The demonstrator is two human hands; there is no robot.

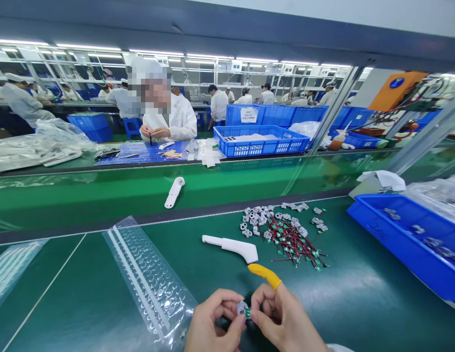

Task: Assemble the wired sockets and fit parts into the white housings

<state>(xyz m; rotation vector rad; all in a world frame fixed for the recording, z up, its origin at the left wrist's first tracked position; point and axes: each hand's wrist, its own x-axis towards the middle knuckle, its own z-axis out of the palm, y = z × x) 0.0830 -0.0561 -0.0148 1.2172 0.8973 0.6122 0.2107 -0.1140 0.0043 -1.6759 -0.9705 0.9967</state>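
Note:
Low in the head view, my left hand (212, 323) pinches a small grey plastic part (241, 308) between thumb and fingers. My right hand (282, 315) has thumb and fingertips closed on a tiny green circuit board (247, 313), which touches the grey part. A yellow finger cot (264, 275) covers one right finger, which points away from the work. Beyond my hands lies a white plastic handle-shaped housing (233, 248). To its right are loose grey plastic parts (257, 215) and a heap of small green boards with dark red wires (291, 242).
Bubble wrap with white strips (147, 283) lies to my left. A blue bin (399, 234) holding grey parts stands at the right. Another white housing (174, 192) rests on the green conveyor belt (113, 190). Across it, a person in white (181, 117) works near a blue crate (262, 146).

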